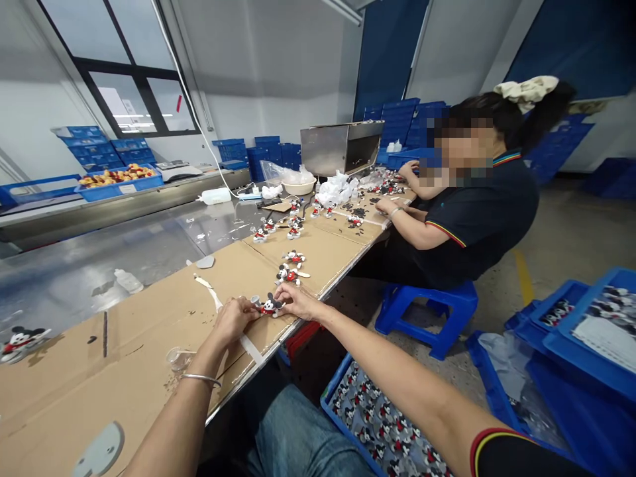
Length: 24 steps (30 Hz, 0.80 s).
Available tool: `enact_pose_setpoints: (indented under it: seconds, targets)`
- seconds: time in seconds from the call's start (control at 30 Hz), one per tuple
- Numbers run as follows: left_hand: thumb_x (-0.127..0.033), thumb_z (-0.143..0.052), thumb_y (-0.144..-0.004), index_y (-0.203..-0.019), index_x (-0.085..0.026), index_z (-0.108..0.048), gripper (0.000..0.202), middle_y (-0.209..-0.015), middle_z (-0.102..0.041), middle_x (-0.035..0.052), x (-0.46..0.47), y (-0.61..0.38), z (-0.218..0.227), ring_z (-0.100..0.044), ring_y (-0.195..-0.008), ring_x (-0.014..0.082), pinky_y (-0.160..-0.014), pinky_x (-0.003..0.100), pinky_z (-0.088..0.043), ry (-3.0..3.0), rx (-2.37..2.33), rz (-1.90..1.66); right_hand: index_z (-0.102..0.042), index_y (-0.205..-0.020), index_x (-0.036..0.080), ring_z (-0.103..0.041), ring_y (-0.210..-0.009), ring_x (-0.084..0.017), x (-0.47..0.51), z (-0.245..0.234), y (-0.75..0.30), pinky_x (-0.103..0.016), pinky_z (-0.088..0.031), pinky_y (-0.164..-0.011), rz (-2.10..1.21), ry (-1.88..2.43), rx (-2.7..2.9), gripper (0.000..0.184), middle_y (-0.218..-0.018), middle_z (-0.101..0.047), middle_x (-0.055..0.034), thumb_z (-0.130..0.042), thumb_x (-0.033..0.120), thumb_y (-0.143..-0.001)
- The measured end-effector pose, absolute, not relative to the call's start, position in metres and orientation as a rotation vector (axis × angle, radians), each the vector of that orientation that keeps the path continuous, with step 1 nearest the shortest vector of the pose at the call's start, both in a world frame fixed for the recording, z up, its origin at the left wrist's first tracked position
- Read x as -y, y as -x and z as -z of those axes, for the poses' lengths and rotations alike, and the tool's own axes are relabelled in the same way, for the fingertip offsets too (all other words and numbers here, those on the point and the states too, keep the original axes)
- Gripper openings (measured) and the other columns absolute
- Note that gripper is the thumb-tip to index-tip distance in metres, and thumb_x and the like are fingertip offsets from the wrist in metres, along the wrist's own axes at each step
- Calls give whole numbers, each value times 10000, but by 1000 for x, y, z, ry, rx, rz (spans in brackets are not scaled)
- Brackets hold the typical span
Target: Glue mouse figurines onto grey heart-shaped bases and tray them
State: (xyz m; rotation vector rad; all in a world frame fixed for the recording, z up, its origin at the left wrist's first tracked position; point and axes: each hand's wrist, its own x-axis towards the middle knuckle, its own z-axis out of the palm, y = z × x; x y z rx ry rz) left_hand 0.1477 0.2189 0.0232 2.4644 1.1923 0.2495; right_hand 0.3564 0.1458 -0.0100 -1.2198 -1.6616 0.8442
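Note:
A small cartoon mouse figure [271, 305] in black, white and red sits on the cardboard-covered table [149, 344], held between both my hands. My left hand [235, 317] pinches its left side with curled fingers; a thin bangle circles that wrist. My right hand [297, 299] grips its right side, fingers closed over it. Two more such figures [289, 274] [294, 257] lie just beyond my right hand. A white strip [218, 306] runs under my left hand along the cardboard.
A co-worker in a dark shirt sits on a blue stool [427, 311] at the far end, hands among more figures [348, 215]. Blue crates of figures stand by my knee [382, 424] and at right [591, 331]. A metal box [340, 147] and stacked blue bins lie behind.

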Motion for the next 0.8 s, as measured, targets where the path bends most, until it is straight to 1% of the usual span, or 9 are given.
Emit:
enact_pose_setpoints:
  seconds: [0.2, 0.3, 0.43, 0.53, 0.63, 0.73, 0.8]
  targets:
    - [-296, -604, -792, -865, -174, -714, 180, -814, -665, 39, -223, -148, -21, -585, -799, 192, -730, 329, -417, -2465, -1176, -230, -493, -908, 210, -642, -852, -169, -147, 13, -357, -278, -432, -790, -828, 1235, 1674, 420, -849, -697, 24, -802, 176, -626]
    - [-295, -609, -805, -870, -172, -704, 168, -820, -662, 29, -222, -148, -22, -589, -804, 186, -743, 335, -427, -2457, -1176, -226, -497, -931, 211, -645, -885, -175, -147, 12, -357, -287, -436, -809, -823, 1234, 1689, 426, -870, -704, 16, -803, 196, -635]
    - [-298, -615, -807, -867, -171, -698, 163, -763, -649, 13, -219, -147, -23, -589, -771, 189, -725, 338, -429, -2441, -1205, -236, -519, -970, 213, -643, -896, -179, -146, 10, -358, -294, -442, -817, -816, 1232, 1712, 438, -893, -706, 10, -808, 237, -642]
    - [-265, -646, -774, -882, -174, -697, 150, -759, -657, 17, -219, -147, -23, -594, -784, 197, -729, 339, -425, -2428, -1224, -259, -533, -1006, 212, -639, -914, -184, -145, 9, -358, -298, -445, -830, -810, 1228, 1723, 460, -902, -705, 6, -813, 250, -643]
    - [-229, -678, -721, -862, -193, -713, 150, -789, -678, 34, -218, -145, -23, -602, -811, 213, -707, 316, -415, -2414, -1218, -292, -542, -1043, 212, -636, -937, -186, -146, 10, -358, -304, -444, -854, -805, 1218, 1731, 480, -915, -704, 3, -812, 238, -647]
    - [-236, -686, -702, -834, -221, -732, 141, -821, -680, 39, -218, -144, -23, -600, -852, 228, -702, 299, -408, -2412, -1178, -325, -548, -1074, 212, -636, -944, -188, -146, 10, -358, -310, -445, -868, -797, 1208, 1734, 496, -926, -703, 1, -806, 206, -650]
    - [-251, -678, -702, -816, -217, -730, 130, -797, -669, 37, -216, -144, -24, -594, -852, 230, -699, 297, -406, -2404, -1171, -350, -553, -1086, 211, -639, -941, -188, -146, 11, -358, -311, -446, -869, -790, 1207, 1730, 502, -921, -702, 2, -801, 187, -651]
